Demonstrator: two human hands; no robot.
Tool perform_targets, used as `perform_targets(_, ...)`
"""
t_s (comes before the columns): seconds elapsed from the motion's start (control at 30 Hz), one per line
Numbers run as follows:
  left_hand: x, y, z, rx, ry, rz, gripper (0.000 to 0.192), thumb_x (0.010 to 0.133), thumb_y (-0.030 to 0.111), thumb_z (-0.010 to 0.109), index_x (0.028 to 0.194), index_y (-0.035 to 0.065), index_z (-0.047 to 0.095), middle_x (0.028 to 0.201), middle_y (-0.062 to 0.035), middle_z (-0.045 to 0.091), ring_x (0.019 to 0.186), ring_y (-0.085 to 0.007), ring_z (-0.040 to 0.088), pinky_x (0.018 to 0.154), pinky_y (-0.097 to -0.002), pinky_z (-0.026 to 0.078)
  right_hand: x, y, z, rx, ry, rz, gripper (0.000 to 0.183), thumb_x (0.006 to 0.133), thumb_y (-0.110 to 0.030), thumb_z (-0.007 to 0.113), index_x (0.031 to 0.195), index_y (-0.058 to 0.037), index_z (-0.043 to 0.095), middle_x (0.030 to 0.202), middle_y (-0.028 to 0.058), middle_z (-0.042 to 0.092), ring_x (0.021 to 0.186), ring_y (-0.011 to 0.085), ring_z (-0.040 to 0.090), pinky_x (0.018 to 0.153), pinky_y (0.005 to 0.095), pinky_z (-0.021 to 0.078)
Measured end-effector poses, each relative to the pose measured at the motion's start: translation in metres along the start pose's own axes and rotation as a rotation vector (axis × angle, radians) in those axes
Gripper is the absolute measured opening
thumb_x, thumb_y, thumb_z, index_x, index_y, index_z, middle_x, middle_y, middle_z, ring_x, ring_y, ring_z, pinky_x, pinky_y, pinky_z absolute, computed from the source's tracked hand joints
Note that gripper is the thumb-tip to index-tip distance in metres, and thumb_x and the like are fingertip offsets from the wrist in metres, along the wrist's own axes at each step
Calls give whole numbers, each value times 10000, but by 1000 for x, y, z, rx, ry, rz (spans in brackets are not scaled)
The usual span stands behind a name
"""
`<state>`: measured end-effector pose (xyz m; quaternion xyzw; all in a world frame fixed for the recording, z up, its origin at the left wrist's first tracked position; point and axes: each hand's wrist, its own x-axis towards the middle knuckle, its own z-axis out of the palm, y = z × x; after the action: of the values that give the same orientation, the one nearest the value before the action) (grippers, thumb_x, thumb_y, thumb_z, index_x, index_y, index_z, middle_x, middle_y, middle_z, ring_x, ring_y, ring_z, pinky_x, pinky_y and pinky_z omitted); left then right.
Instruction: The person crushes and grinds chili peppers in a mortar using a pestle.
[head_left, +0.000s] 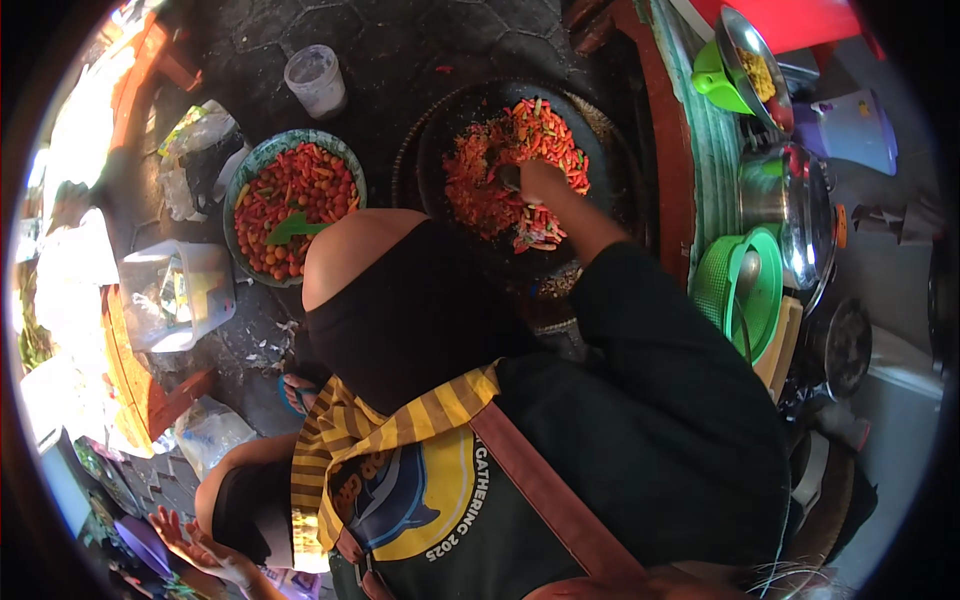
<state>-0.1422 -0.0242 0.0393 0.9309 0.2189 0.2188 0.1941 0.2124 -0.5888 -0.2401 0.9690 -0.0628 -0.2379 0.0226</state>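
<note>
My right hand (541, 182) grips a dark pestle (509, 178), pressed among the chilies in a wide, shallow stone mortar (436, 161). Red, orange and a few green chilies (551, 127) lie whole on its far and right side, while crushed red paste (472, 191) covers the left. Away at the lower left, my left hand (202, 551) is held out with its fingers apart, holding nothing. Left of the mortar stands a green speckled basin (238, 180) of chilies and small round orange-red fruits. A green plastic utensil (292, 229) rests in it, partly behind my knee.
A lidless plastic tub (316, 81) stands beyond the basin. Leftward are a plastic bag (199, 154) and a clear square container (178, 296). A wooden-edged bench (671, 142) borders the right, near a green colander (739, 292), a metal pot (776, 214) and a steel bowl (739, 45).
</note>
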Motion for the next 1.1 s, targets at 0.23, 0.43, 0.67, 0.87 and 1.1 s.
perform_targets(0.23,-8,-3,-16,23,55,-40,510,925,331,385,1321,13,343,1289,-133,449,1101,-243,476,902,-349,378,-45,-15,-65,50,24,-125,353,668,-127,688,1003,-63,593,940,132,642,868,262,635,686,425,506)
perform_targets(0.43,-2,0,-8,-42,-11,-30,517,919,302,378,1332,-1,307,1295,-171,425,1120,-272,464,934,-379,363,14,-18,-16,-60,-244,-60,348,669,-129,663,1002,-58,595,959,165,638,855,288,634,669,411,505)
perform_targets(0.67,-11,-6,-25,18,44,-17,533,919,338,386,1337,14,318,1274,-143,458,1082,-232,484,912,-344,370,-29,-33,-37,57,-77,-127,366,681,-77,626,1031,-16,541,977,196,621,872,320,622,690,453,492)
perform_targets(0.87,-1,-12,-8,-110,-27,3,471,920,275,381,1283,-25,365,1294,-163,432,1075,-266,490,914,-370,383,21,-8,-39,-18,-503,-82,261,682,-112,680,907,-5,602,858,159,637,714,268,630,569,418,487)
perform_targets(1.1,-12,-29,-24,-18,46,-14,516,920,325,386,1315,-3,343,1260,-153,469,1052,-237,500,898,-337,385,-3,16,10,37,-140,-161,306,581,-77,718,862,1,626,824,198,641,758,298,646,612,398,497)
